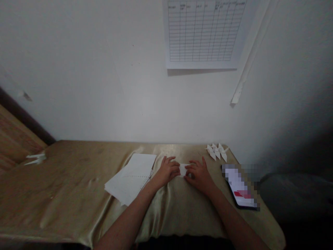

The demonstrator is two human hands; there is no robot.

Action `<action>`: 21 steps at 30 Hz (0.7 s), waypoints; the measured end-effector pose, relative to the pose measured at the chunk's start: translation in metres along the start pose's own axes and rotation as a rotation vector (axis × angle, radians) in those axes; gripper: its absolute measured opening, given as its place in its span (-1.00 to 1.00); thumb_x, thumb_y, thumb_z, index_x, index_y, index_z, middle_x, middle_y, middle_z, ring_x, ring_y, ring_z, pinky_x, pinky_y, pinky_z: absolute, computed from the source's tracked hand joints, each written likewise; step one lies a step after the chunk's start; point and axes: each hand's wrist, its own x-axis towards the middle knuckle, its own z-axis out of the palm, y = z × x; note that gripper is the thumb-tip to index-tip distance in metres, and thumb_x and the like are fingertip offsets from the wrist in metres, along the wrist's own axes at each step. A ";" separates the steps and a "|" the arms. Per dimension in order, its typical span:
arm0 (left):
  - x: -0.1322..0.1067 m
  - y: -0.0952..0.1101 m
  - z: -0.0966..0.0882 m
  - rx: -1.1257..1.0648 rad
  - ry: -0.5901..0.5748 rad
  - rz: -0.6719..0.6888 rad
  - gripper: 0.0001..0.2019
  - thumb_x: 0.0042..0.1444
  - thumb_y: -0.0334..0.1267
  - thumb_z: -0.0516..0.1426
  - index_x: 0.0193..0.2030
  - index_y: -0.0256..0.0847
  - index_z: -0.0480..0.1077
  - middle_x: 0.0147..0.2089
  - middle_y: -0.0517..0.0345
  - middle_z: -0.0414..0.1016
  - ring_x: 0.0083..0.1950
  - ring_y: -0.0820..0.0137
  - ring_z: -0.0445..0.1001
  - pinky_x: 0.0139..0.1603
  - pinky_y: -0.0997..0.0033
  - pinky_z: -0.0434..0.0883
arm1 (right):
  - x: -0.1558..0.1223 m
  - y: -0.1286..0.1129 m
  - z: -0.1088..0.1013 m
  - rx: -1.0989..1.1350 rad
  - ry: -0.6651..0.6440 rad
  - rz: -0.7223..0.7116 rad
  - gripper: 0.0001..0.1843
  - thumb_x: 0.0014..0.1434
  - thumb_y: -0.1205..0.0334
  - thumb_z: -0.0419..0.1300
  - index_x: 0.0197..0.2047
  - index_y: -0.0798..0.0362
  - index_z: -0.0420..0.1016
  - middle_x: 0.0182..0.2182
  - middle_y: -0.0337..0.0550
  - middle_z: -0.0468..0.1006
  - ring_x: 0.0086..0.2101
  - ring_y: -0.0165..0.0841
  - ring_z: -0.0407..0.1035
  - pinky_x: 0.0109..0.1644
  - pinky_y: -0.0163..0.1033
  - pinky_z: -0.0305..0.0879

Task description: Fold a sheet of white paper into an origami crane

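Observation:
A small piece of white paper (183, 169) lies low over the cloth between my two hands. My left hand (168, 169) has its thumb and fingers closed on the left edge of this paper. At the opposite edge, my right hand (198, 173) pinches it between thumb and fingers, with one finger raised. The paper looks folded, but its creases are too faint to make out. Left of my left hand rests a stack of white paper sheets (135, 173), partly covered by my forearm.
Folded white paper cranes (216, 151) stand at the back right. A lit phone (240, 187) lies near the table's right edge. White scraps (36, 159) sit far left on the gold tablecloth (65, 187). A printed chart (201, 38) hangs on the wall behind.

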 end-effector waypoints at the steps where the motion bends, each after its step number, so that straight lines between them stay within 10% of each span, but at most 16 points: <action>1: 0.001 0.000 0.001 0.000 0.005 -0.009 -0.90 0.23 -0.17 0.21 -0.18 -0.02 0.57 0.10 0.18 0.57 0.42 0.12 0.15 0.45 -0.20 -0.23 | 0.000 0.000 0.000 -0.001 0.002 -0.004 -0.91 0.17 0.11 0.27 -0.32 -0.11 0.58 -0.08 -0.24 0.65 0.17 -0.12 0.30 0.39 0.36 -0.56; 21: 0.004 0.003 0.006 -0.089 0.075 -0.231 -0.87 0.22 -0.11 0.19 -0.15 0.02 0.56 0.11 0.22 0.57 0.34 0.10 0.20 0.40 -0.28 -0.15 | 0.000 0.010 0.006 0.184 -0.050 0.188 -0.84 0.22 0.13 0.18 -0.32 -0.06 0.56 -0.02 -0.16 0.61 0.17 -0.12 0.29 0.35 0.42 -0.45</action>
